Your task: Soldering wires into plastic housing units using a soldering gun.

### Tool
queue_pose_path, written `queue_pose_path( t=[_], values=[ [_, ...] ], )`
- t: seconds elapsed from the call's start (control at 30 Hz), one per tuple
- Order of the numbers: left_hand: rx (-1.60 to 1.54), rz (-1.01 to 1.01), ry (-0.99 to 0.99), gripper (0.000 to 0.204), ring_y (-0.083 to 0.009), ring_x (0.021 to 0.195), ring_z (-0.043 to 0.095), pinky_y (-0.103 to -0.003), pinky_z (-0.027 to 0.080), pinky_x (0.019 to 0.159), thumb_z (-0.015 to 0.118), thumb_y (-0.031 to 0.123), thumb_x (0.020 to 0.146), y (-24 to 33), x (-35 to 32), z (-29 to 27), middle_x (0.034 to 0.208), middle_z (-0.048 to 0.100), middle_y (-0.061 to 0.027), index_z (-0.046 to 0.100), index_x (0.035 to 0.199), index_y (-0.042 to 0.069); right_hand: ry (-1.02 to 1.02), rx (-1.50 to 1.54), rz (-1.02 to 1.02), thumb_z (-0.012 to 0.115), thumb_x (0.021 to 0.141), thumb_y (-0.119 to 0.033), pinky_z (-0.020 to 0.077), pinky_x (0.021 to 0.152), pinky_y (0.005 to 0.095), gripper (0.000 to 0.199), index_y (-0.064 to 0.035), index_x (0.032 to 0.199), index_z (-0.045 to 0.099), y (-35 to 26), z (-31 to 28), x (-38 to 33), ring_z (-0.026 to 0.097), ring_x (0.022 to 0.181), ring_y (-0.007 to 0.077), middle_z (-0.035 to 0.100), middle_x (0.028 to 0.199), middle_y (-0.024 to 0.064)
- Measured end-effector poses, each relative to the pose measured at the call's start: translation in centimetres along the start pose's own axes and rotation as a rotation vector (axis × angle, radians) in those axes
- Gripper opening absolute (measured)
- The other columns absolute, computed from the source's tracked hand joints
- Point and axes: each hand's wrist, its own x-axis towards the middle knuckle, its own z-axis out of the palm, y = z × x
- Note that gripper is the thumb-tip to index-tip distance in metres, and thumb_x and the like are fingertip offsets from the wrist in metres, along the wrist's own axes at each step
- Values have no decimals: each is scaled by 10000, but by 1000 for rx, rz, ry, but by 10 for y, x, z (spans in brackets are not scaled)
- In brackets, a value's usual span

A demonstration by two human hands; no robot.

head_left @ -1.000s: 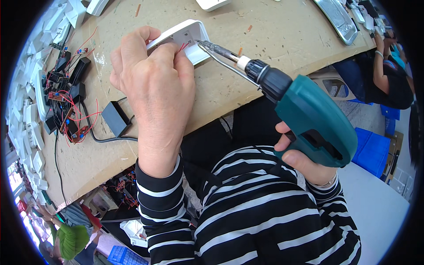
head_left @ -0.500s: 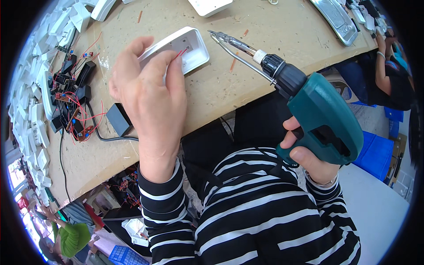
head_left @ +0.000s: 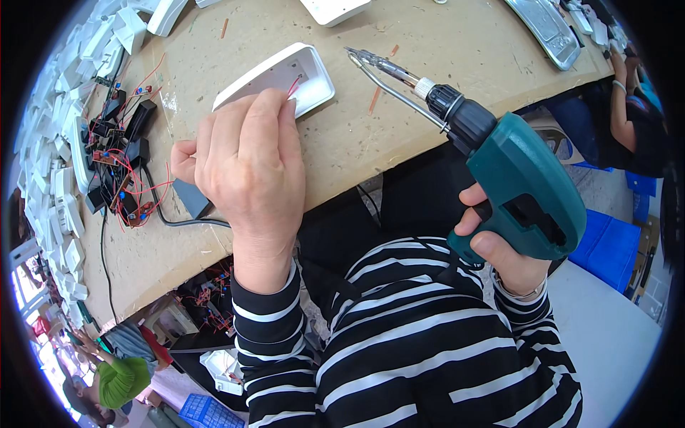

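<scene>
My left hand (head_left: 246,160) is over the near side of a white plastic housing (head_left: 314,93) on the table. Its thumb and forefinger pinch thin red wires (head_left: 293,85) that rise from inside the housing; the other fingers are curled, and the exact grip is partly hidden. In my right hand (head_left: 503,253) is a green pistol-shaped soldering gun (head_left: 531,178), with fingers wrapped round its handle near the trigger. Its metal tip (head_left: 353,53) points left, right of the housing and apart from it. A thin metal tube runs beneath the tip.
Left on the table (head_left: 399,128) lies a tangle of black boxes and red wires (head_left: 121,164), beside heaped white housings (head_left: 53,192). A black box (head_left: 190,198) and cable sit by my left wrist. A metal tray (head_left: 546,36) lies far right. Other people work at both sides.
The raised fingers of my left hand have curled in, and the hand now pinches the red wires at the housing. The soldering gun has barely moved.
</scene>
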Motion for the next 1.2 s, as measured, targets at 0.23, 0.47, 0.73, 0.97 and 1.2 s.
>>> queue_pose_path(
  t=[0.23,0.47,0.73,0.97,1.2],
  values=[
    [83,-10,-16,91,-180,845,527,-361,264,802,731,134,762,2,-1,1,889,598,27,688,841,149,-79,-26,-67,751,789,-68,570,695,306,609,57,1314,470,4,-6,2,674,783,192,646,1066,208],
    [118,6,35,78,-199,914,517,-374,259,851,721,149,768,5,3,3,984,592,0,696,838,126,-138,-20,-95,736,802,-52,568,706,305,574,58,1304,480,10,-9,-1,671,801,200,637,1094,208],
    [54,-30,2,38,-203,911,576,-437,300,936,694,112,743,1,9,9,999,617,-7,703,778,102,-45,-84,-129,805,739,-22,559,669,239,600,86,1248,506,28,4,-2,695,753,140,693,863,105],
    [51,-43,17,20,-219,900,577,-440,324,916,686,100,731,3,14,17,948,599,-22,691,721,83,-83,-149,-101,795,741,-17,566,673,238,589,98,1245,515,25,9,6,705,768,144,693,950,131],
    [20,-49,23,37,-225,889,548,-428,334,859,672,90,726,3,15,22,943,578,-45,682,701,65,-49,-97,-74,790,750,-33,563,676,221,578,100,1244,522,28,14,9,706,771,128,693,971,132]
  ],
)
